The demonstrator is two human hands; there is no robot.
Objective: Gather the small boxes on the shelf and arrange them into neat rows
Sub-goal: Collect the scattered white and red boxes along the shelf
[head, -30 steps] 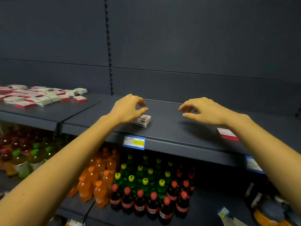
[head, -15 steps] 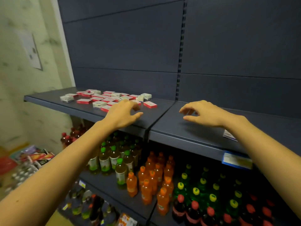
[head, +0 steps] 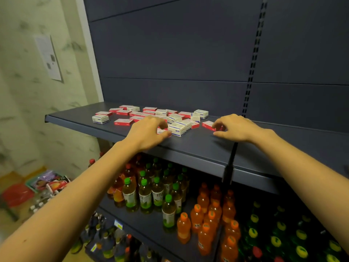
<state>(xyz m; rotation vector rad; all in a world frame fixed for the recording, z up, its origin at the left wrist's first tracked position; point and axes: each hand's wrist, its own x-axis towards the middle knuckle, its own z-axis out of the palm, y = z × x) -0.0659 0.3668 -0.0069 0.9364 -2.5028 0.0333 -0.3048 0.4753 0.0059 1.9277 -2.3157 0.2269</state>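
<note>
**Both hands at the scattered boxes on the dark shelf**

A pale marbled wall [head: 28,114] flanks a dark shelving unit; its upper shelf [head: 79,118] carries small boxes [head: 162,115], red and white, lying loosely scattered. Bottles [head: 151,193] crowd the lower shelves. The left hand [head: 146,134] curls over a box at the cluster's near edge, grip half-closed, fingertips touching it. The right hand [head: 237,127] pinches a red box [head: 208,125].
</note>
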